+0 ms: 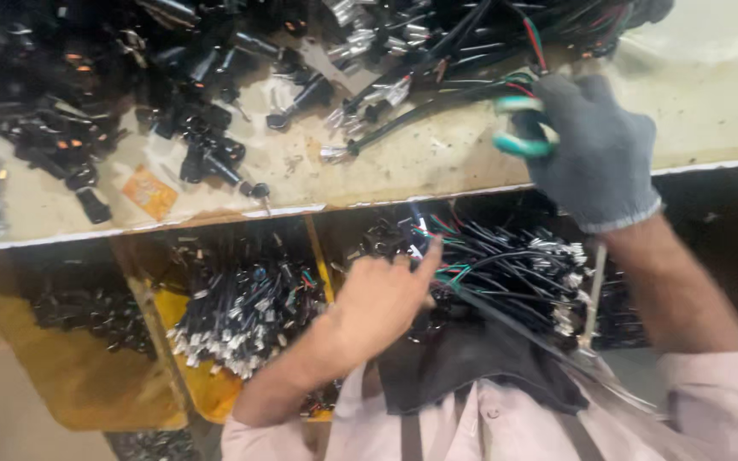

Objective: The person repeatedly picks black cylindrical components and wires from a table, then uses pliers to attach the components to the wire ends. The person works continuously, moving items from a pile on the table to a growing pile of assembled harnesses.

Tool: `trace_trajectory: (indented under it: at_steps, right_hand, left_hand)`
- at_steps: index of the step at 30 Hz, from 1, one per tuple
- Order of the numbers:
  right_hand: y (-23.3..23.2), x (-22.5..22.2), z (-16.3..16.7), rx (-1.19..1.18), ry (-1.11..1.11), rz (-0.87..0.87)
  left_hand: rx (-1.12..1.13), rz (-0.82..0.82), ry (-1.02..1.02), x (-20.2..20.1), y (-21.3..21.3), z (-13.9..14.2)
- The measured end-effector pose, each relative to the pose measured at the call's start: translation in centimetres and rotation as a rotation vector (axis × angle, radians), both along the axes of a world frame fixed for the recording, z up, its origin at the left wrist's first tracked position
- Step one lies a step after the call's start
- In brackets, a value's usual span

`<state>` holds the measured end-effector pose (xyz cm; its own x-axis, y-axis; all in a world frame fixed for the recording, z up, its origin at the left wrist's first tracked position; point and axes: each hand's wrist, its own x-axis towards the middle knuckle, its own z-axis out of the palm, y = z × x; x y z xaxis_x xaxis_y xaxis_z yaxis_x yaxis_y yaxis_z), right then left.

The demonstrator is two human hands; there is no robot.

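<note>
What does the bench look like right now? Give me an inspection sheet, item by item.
Surface: worn pale benchtop, stained, white front edge.
Job's things: green-handled scissors in the gloved right hand; wire harnesses under the bench, where the bare left hand reaches.
Clutter: black switch parts heaped on the left, an orange tag, loose metal terminals.
Hands: right closed around the scissors; left partly open, touching the wires.
Cables: black bundles with red and green leads across the bench top.
Surroundings: yellow bins below holding more harnesses; dark cloth on the lap.
</note>
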<state>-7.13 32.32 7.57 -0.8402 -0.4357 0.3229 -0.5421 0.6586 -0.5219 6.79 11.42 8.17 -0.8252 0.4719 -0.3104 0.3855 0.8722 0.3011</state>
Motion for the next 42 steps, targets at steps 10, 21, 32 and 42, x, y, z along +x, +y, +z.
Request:
trace_trajectory:
  at_steps: [10,21,32,42]
  right_hand:
    - [1.7,5.5,-4.7,0.295,0.005,0.024]
    - [2.6,4.3,-2.8,0.338,-0.392,0.063]
    - [-0.4,6.1,-0.2,-0.582,-0.581,0.143]
    - [-0.8,7.7,0.8,-1.472,-0.984,0.040]
  left_hand:
    - [-0.070,0.377,1.022,-11.8,-9.7,-4.7]
    - [1.376,0.554,-0.383,-1.9,-1.6,-4.1]
    - [1.087,0.511,-0.064,-1.4,0.2,-3.2]
    - [1.073,0.365,-0.027,0.1,0.7,-3.2]
